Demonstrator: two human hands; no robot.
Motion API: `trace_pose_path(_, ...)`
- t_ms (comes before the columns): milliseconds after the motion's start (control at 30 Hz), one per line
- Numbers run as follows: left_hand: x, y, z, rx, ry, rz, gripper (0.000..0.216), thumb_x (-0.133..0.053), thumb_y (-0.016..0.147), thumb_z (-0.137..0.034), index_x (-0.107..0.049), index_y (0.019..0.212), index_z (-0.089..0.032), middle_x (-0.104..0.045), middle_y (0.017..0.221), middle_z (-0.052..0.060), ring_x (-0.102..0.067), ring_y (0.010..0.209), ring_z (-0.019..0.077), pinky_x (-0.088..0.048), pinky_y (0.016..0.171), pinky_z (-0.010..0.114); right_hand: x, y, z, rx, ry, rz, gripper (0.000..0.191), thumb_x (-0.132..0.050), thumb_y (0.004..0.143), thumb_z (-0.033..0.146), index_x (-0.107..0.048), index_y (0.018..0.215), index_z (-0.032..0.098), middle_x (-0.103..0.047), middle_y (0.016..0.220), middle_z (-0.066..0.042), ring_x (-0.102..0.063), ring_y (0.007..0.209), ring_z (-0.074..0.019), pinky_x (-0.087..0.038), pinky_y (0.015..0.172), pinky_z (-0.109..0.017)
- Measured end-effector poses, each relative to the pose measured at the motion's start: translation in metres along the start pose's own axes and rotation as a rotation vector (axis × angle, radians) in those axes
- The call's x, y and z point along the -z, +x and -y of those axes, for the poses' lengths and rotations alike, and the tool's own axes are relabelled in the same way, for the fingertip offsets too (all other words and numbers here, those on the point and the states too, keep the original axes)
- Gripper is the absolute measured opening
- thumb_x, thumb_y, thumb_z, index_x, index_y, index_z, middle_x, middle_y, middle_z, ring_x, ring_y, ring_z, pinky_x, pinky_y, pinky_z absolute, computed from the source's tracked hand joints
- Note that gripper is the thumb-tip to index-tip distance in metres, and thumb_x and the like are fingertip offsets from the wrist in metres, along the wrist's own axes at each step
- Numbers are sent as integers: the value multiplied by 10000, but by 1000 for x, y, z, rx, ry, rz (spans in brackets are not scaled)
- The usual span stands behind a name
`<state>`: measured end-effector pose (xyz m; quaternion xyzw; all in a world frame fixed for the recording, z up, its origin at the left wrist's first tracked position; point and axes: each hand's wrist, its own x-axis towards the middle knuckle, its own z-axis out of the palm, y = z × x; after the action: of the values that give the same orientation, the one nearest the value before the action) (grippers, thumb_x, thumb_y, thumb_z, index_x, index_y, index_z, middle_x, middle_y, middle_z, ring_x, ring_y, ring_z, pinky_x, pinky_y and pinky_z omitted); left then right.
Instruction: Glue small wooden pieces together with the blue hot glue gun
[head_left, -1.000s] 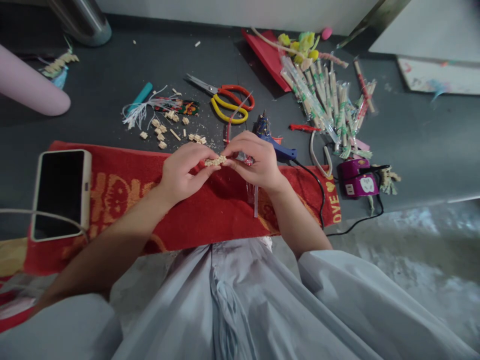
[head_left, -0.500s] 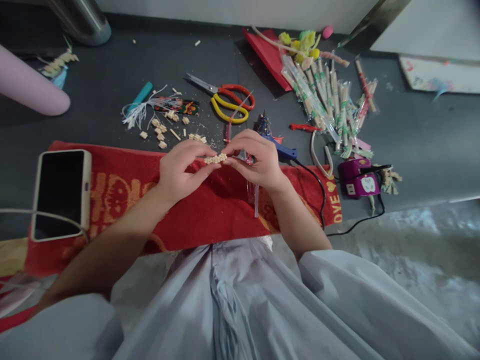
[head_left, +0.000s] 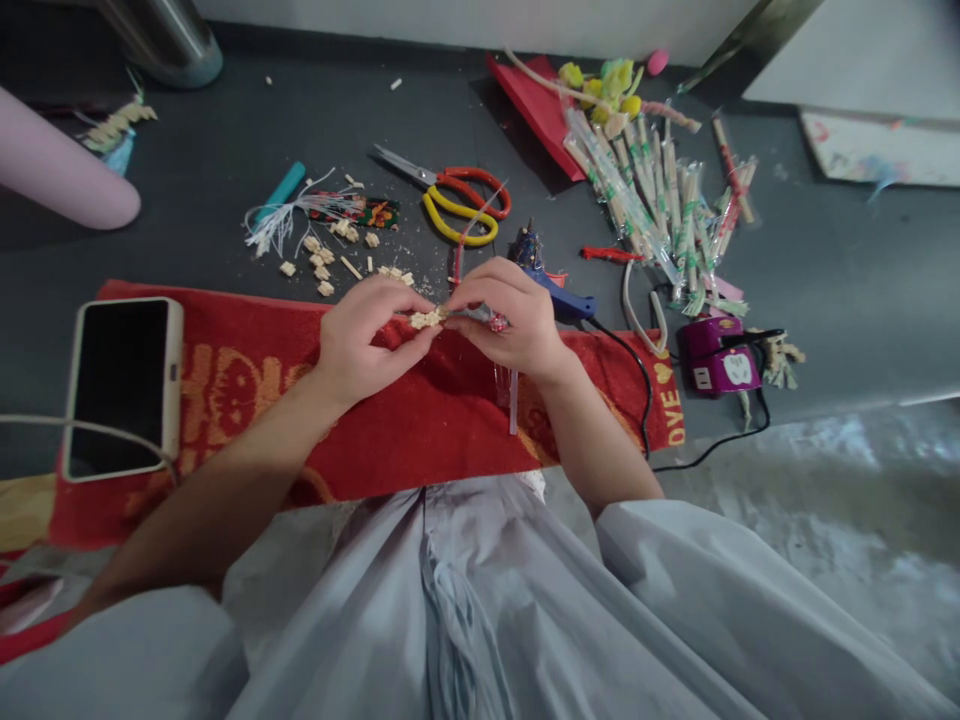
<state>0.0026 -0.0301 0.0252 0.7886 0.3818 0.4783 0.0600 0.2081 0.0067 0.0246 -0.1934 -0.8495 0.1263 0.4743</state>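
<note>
My left hand (head_left: 360,335) and my right hand (head_left: 514,320) meet over a red towel (head_left: 405,420) and pinch between them a small cream cluster of bead-like pieces (head_left: 426,318). Both hands have fingers closed on it. A red cord (head_left: 457,262) rises in a loop from my right hand's fingers toward the scissors. Several loose cream pieces (head_left: 324,268) lie on the dark table just beyond my left hand.
A phone (head_left: 120,385) with a cable rests on the towel's left end. Orange and yellow scissors (head_left: 457,205), a blue glue gun (head_left: 555,290), a purple power socket (head_left: 716,365), a bundle of wrapped sticks (head_left: 660,210) and a red card (head_left: 536,110) lie on the dark table (head_left: 862,290).
The cream cluster has shifted slightly left and my fingers have closed tighter around it. The hands stay over the same spot on the towel.
</note>
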Motion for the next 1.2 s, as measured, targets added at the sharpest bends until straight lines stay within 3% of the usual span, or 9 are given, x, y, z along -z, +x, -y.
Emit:
trace_pose_path(567, 0, -1, -2, 55, -26, 10, 102, -687, 865, -286, -683, 914, -197, -746, 886, 15, -688, 814, 155, -556, 762, 296, 0, -6, -4, 54, -99, 32, 128, -551, 1017, 263, -652, 1092, 240, -618, 955, -20, -578, 895, -143, -461, 798, -329)
trace_pose_path(967, 0, -4, -1, 143, 17, 69, 169, -649, 867, -372, -686, 910, -212, -722, 875, 35, -645, 803, 176, -548, 780, 339, -3, -5, 0, 30, -114, -22, 124, -547, 1013, 287, -656, 977, 241, -625, 899, -20, -580, 835, -149, -478, 760, -331)
trace_pose_path(1200, -1, -3, -1, 90, -17, 37, 137, -666, 876, -339, -678, 922, -211, -714, 875, 24, -642, 804, 165, -535, 783, 328, -2, -2, 2, 62, -109, -39, 70, -579, 997, 266, -635, 1008, 226, -640, 902, -28, -597, 828, -154, -493, 742, -321)
